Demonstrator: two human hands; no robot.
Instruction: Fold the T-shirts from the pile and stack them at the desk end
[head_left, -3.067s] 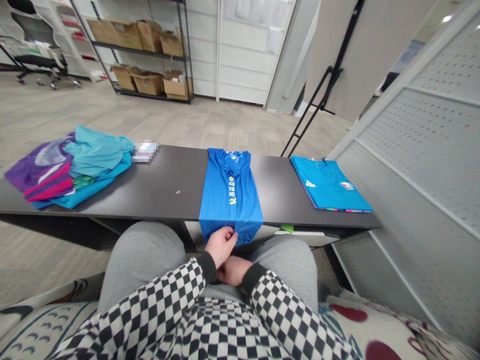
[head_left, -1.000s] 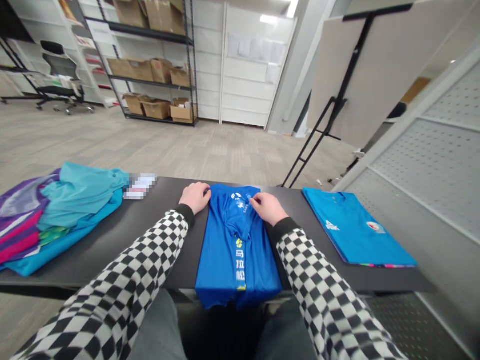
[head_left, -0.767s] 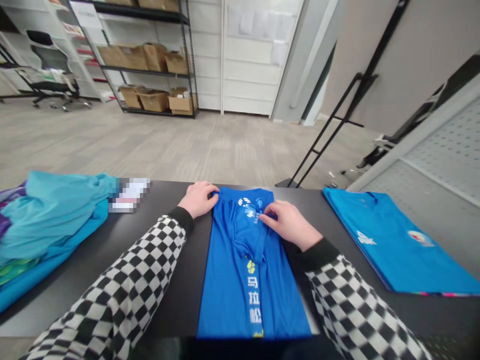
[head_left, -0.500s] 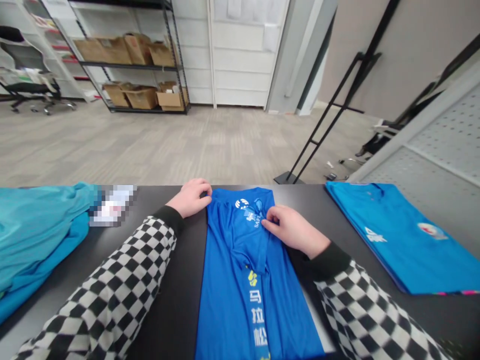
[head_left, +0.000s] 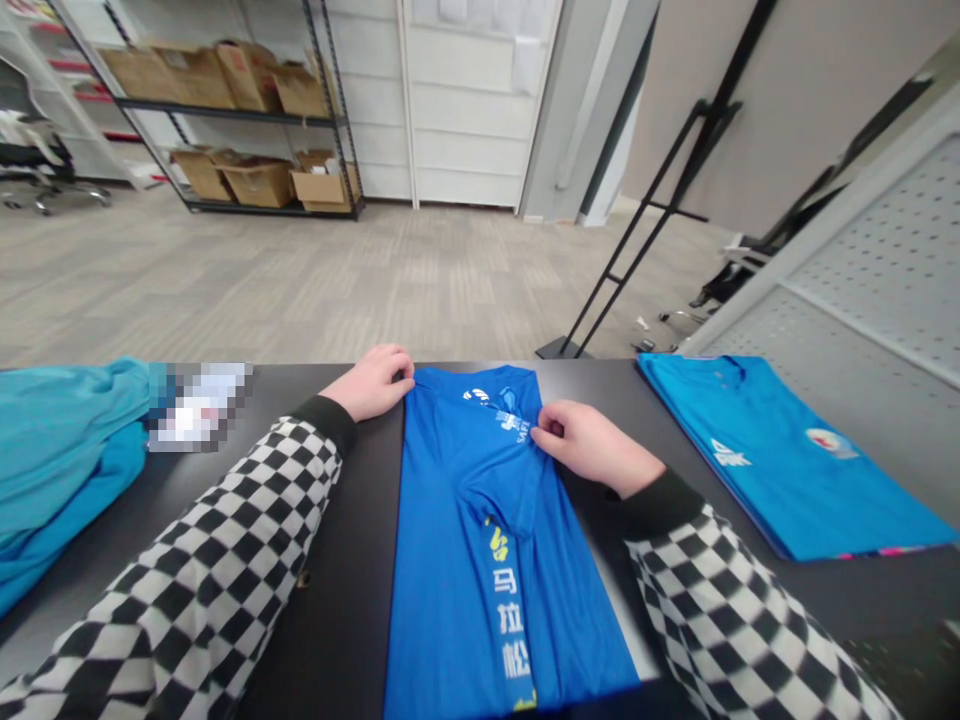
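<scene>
Pinching blue T-shirt (head_left: pixel 469 580), left hand (head_left: pixel 369 384) at shoulder, right hand (head_left: pixel 592 447) on chest

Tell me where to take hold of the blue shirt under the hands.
Grip the far end of the blue shirt at its two corners, pinching from above and the outer sides. It lies flat lengthwise with that end's edges in view, while the near end runs out of frame. The left hand sits at the far left corner; the right hand rests near the far right edge.
</scene>
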